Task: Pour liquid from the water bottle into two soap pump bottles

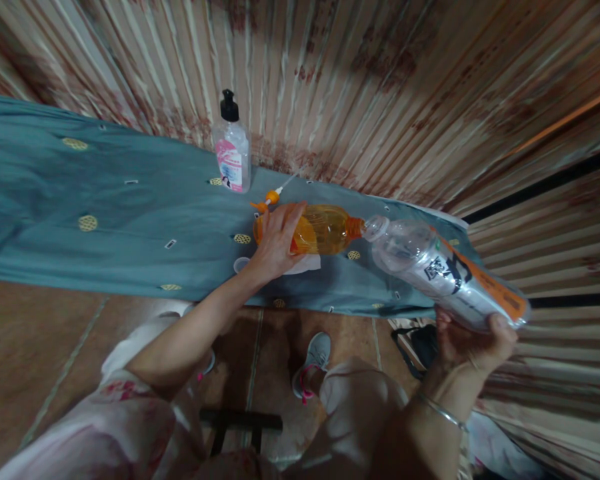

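My left hand (277, 240) is wrapped round the lower part of an orange see-through bottle (330, 229), whose neck points right. My right hand (475, 340) grips the base end of a large clear plastic bottle (425, 260) with a silver and orange label. This bottle is tilted, and its uncapped mouth is at the orange bottle's neck. Whether the two mouths touch I cannot tell. Just beyond my left hand lies an orange pump top (272, 197) with a thin clear tube. A white cloth or paper (307, 265) shows partly under the orange bottle.
A clear pump bottle (234, 160) with a black top and pink label stands near the curtain (280, 87). A small clear cap (241, 265) lies by my left wrist. The narrow table has a teal cloth (130, 207). A dark bag (417, 347) is on the floor at right.
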Available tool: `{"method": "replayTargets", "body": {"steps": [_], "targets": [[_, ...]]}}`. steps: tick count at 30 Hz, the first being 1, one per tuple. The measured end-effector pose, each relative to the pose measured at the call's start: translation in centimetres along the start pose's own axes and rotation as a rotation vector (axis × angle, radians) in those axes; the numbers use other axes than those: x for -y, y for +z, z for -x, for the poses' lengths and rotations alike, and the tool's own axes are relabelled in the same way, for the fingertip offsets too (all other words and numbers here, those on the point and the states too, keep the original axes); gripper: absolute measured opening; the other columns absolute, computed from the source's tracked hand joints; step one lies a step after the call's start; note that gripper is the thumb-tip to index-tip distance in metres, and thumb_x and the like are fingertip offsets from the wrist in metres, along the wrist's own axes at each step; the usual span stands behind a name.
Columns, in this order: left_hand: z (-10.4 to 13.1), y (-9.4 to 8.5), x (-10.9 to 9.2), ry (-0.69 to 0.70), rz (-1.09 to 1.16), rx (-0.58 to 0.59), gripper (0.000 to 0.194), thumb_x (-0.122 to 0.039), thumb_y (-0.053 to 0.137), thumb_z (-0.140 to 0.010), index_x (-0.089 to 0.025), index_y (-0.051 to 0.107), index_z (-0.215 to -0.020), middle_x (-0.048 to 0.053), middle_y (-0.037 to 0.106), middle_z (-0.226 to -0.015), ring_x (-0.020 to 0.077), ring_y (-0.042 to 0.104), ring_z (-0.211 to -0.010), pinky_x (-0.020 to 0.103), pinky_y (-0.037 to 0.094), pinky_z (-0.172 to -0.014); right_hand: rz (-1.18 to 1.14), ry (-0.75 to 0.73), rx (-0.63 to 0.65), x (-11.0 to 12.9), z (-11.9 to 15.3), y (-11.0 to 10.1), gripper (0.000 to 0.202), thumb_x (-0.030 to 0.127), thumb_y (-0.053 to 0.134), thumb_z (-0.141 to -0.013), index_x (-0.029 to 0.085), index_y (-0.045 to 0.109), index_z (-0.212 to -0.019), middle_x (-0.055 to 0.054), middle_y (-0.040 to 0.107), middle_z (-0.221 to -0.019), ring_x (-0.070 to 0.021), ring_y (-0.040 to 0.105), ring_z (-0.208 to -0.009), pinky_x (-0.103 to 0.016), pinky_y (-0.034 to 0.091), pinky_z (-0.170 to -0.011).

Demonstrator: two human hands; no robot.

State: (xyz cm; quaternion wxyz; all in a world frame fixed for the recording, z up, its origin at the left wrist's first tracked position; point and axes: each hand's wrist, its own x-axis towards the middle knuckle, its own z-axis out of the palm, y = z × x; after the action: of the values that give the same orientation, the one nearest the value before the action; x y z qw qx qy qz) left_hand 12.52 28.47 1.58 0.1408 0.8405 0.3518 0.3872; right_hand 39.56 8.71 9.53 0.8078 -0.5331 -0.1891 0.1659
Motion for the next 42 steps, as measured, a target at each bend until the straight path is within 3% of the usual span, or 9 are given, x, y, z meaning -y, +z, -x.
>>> {"method": "replayTargets", "body": {"steps": [4, 8, 16, 24, 28, 33, 42], "targets": [[0.04, -0.07, -0.01, 0.015, 0.014, -0.004, 0.094, -0.032, 0.079, -0.076, -0.015, 0.031, -0.155, 0.020, 0.049, -0.148, 0.0379, 0.043, -0.141, 0.057, 0.031, -0.119, -0.014, -0.016, 0.003, -0.01, 0.03, 0.03, 0.052, 0.032, 0.062, -0.043, 0.024, 0.066, -0.095, -0.004, 0.070, -0.111, -0.0197, 0.065, -0.076, -0.017, 0.037, -0.035], [0.00, -0.18, -0.03, -0.001, 0.020, 0.015, 0.093, -0.033, 0.078, -0.077, -0.019, 0.031, -0.156, 0.019, 0.049, -0.150, 0.0379, 0.043, -0.141, 0.059, 0.030, -0.119, -0.024, -0.010, -0.019, -0.19, -0.11, -0.32, 0.048, 0.031, 0.063, -0.043, 0.022, 0.064, -0.090, -0.003, 0.070, -0.106, -0.0122, 0.057, -0.063, -0.017, 0.038, -0.033], [-0.03, -0.20, -0.11, -0.012, 0.015, 0.013, 0.091, -0.038, 0.077, -0.079, -0.021, 0.032, -0.156, 0.018, 0.050, -0.149, 0.0382, 0.043, -0.141, 0.058, 0.031, -0.118, -0.017, -0.004, -0.012, -0.21, -0.14, -0.39, 0.051, 0.033, 0.064, -0.043, 0.024, 0.064, -0.093, -0.005, 0.070, -0.109, -0.0297, 0.069, -0.094, -0.016, 0.039, -0.034], [-0.01, -0.06, -0.15, -0.012, 0.014, 0.004, 0.094, -0.033, 0.079, -0.076, -0.020, 0.030, -0.156, 0.018, 0.049, -0.149, 0.0378, 0.044, -0.140, 0.059, 0.031, -0.119, -0.006, -0.017, -0.016, -0.07, 0.03, -0.11, 0.049, 0.033, 0.063, -0.043, 0.022, 0.067, -0.090, -0.006, 0.070, -0.111, -0.0245, 0.067, -0.086, -0.016, 0.038, -0.033], [-0.05, -0.14, -0.21, -0.011, 0.014, 0.005, 0.092, -0.032, 0.078, -0.077, -0.020, 0.031, -0.155, 0.018, 0.050, -0.149, 0.0378, 0.044, -0.140, 0.059, 0.031, -0.118, -0.016, -0.005, -0.010, -0.14, -0.03, -0.21, 0.053, 0.032, 0.063, -0.043, 0.024, 0.066, -0.096, -0.005, 0.070, -0.115, -0.0285, 0.068, -0.092, -0.016, 0.038, -0.034], [-0.03, -0.16, -0.05, 0.008, 0.009, 0.009, 0.092, -0.034, 0.077, -0.078, -0.020, 0.029, -0.156, 0.018, 0.050, -0.149, 0.0377, 0.044, -0.140, 0.058, 0.031, -0.118, -0.010, 0.002, -0.027, -0.22, -0.06, -0.18, 0.050, 0.033, 0.062, -0.041, 0.020, 0.064, -0.089, -0.010, 0.071, -0.109, -0.0334, 0.068, -0.098, -0.015, 0.038, -0.032], [0.06, 0.05, 0.08, 0.020, -0.009, -0.007, 0.093, -0.037, 0.078, -0.078, -0.018, 0.030, -0.156, 0.019, 0.050, -0.148, 0.0378, 0.044, -0.140, 0.057, 0.031, -0.118, -0.022, -0.019, -0.002, 0.01, -0.09, 0.04, 0.050, 0.031, 0.061, -0.041, 0.023, 0.064, -0.091, -0.005, 0.070, -0.110, -0.0263, 0.068, -0.087, -0.016, 0.038, -0.033]]}}
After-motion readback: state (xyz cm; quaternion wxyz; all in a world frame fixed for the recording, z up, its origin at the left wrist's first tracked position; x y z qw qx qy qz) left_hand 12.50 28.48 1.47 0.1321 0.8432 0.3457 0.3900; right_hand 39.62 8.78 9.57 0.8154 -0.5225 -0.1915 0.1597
